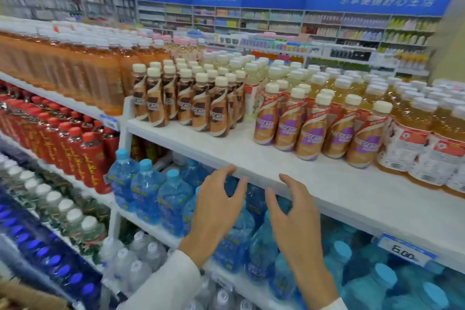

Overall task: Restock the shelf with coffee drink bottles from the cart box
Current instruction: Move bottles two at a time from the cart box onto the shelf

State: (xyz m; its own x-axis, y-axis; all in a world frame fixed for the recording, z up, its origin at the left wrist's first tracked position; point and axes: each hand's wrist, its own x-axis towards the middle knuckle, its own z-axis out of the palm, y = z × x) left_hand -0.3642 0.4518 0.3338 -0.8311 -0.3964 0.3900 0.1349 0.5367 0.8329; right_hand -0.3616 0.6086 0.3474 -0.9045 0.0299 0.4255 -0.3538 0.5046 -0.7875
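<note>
**Two bare hands in white sleeves hover, holding nothing, at the front edge of a supermarket drinks shelf.**

The left hand (216, 211) and the right hand (295, 221) are both spread, fingers loosely bent and parted. The left fingertips (232, 169) lie at the lip of the white shelf board (226, 151); whether they touch it cannot be told. Past the fingers, across a bare strip of board, stand the coffee drink bottles. The brown-labelled cream-capped bottles (193, 106) are beyond and left of the left hand's fingers. The purple-labelled cream-capped bottles (312, 128) are beyond and right of the right hand's fingers, a gap between the two groups. Beneath the fingers, on the tier below, are clear blue water bottles with blue caps (148, 191). Right of the right hand, a blue-and-white price tag (405, 254) reads 6.00.
</note>
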